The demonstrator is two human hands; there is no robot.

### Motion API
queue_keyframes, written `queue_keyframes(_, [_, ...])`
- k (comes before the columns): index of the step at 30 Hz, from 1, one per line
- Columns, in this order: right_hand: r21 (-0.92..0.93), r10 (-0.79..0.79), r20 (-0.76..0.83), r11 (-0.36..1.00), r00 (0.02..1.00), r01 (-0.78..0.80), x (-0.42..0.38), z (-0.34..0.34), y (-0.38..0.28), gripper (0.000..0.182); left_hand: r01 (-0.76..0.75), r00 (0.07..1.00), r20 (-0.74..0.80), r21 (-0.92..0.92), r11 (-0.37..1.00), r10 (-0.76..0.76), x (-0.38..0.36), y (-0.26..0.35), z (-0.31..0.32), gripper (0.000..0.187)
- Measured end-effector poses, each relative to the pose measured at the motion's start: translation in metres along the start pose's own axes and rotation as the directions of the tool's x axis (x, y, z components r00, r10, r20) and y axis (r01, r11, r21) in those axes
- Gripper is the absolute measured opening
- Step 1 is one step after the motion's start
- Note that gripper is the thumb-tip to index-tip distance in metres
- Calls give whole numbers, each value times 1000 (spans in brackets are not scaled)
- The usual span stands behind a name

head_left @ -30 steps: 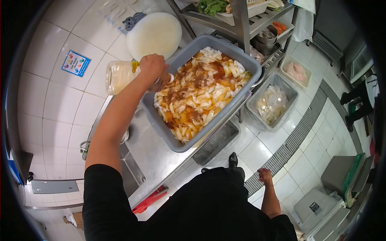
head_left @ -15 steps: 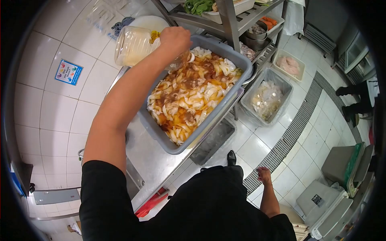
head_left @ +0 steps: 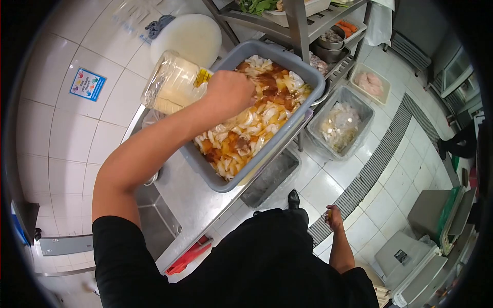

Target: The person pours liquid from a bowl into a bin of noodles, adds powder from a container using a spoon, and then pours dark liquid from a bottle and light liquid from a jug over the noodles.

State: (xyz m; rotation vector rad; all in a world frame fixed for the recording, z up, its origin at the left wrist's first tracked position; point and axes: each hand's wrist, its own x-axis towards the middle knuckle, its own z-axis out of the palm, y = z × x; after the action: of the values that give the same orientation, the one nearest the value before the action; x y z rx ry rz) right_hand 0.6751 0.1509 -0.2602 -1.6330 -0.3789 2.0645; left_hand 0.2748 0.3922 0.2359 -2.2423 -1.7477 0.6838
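My left hand (head_left: pixel 230 92) grips the neck of a large clear plastic bottle (head_left: pixel 172 84) of pale oil, tipped on its side with the mouth over a grey tub (head_left: pixel 295 64). The tub stands on a steel counter (head_left: pixel 195 192) and holds white cut vegetables in brown-orange sauce (head_left: pixel 249 128). My right hand (head_left: pixel 334 218) hangs low beside my body over the floor, holding nothing, its fingers loosely curled.
A round white cutting board (head_left: pixel 187 37) leans on the tiled wall. A metal rack (head_left: pixel 298 23) holds greens, bowls and trays. On the floor stand a clear bin of pale food (head_left: pixel 341 126), a tray of meat (head_left: pixel 371 83) and a floor drain grate (head_left: pixel 380 164).
My left hand has swung the tipped bottle from the tub's far-left rim toward me and over the middle of the food. The right hand stays by my side.
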Motion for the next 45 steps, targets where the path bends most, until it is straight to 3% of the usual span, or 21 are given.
queue_keyframes(2, [38, 5, 32, 999, 999, -7, 14, 1, -1, 34, 36, 996, 80, -21, 999, -34, -13, -6, 8, 41])
queue_keyframes(4, [188, 15, -100, 982, 995, 4, 18, 24, -19, 31, 80, 992, 103, -12, 997, -78, -21, -21, 23, 41])
queue_keyframes(5, [327, 0, -54, 945, 999, 17, 17, 32, -31, 32, 112, 986, 125, -4, 994, -110, -25, -28, 31, 40])
queue_keyframes(6, [318, -1, -48, 948, 999, 16, 13, 42, -48, 32, 123, 985, 126, -5, 992, -122, -29, -33, 31, 40])
queue_keyframes(8, [503, -87, -52, 859, 995, 101, 3, 64, -84, 32, 173, 971, 164, 32, 984, -176, -39, -43, 31, 40])
queue_keyframes(13, [423, -382, 46, 845, 923, 328, -38, 144, -195, 31, 234, 951, 197, 53, 971, -240, -57, -59, 33, 42])
queue_keyframes(16, [403, -610, 182, 762, 771, 507, -74, 204, -255, 31, 246, 954, 164, 51, 968, -251, -66, -65, 36, 44])
queue_keyframes(20, [336, -672, 417, 739, 611, 583, -114, 275, -307, 38, 324, 940, 120, -24, 946, -319, -79, -70, 25, 51])
queue_keyframes(21, [337, -672, 424, 739, 607, 583, -119, 291, -311, 38, 331, 938, 119, -21, 943, -326, -84, -72, 27, 51])
queue_keyframes(23, [100, -603, 561, 729, 566, 677, -126, 319, -318, 39, 434, 890, -66, -171, 884, -450, -97, -82, 40, 56])
queue_keyframes(24, [104, -608, 564, 724, 559, 682, -127, 332, -319, 39, 437, 888, -73, -169, 883, -454, -103, -86, 49, 56])
queue_keyframes(27, [29, -539, 682, 696, 495, 718, -121, 369, -319, 41, 545, 729, -230, -377, 749, -645, -126, -93, 82, 59])
queue_keyframes(29, [-70, -468, 755, 640, 460, 765, -117, 390, -319, 44, 579, 685, -230, -405, 708, -691, -141, -91, 91, 59])
queue_keyframes(31, [-52, -464, 775, 631, 430, 774, -124, 413, -320, 45, 603, 621, -228, -472, 643, -750, -152, -88, 98, 58])
queue_keyframes(34, [-38, -456, 810, 588, 370, 808, -127, 441, -323, 48, 594, 605, -258, -484, 643, -753, -165, -83, 100, 57])
queue_keyframes(36, [-14, -391, 848, 658, 358, 753, -129, 456, -322, 48, 584, 595, -278, -495, 643, -755, -170, -79, 99, 57])
queue_keyframes(37, [57, -436, 847, 642, 303, 765, -127, 464, -318, 47, 575, 591, -294, -500, 648, -751, -171, -77, 98, 57])
queue_keyframes(44, [72, -433, 849, 663, 303, 745, -147, 478, -317, 40, 520, 588, -301, -570, 636, -750, -188, -65, 102, 48])
queue_keyframes(45, [-2, -400, 845, 662, 355, 749, -140, 483, -313, 34, 503, 561, -416, -516, 694, -716, -192, -63, 107, 47])
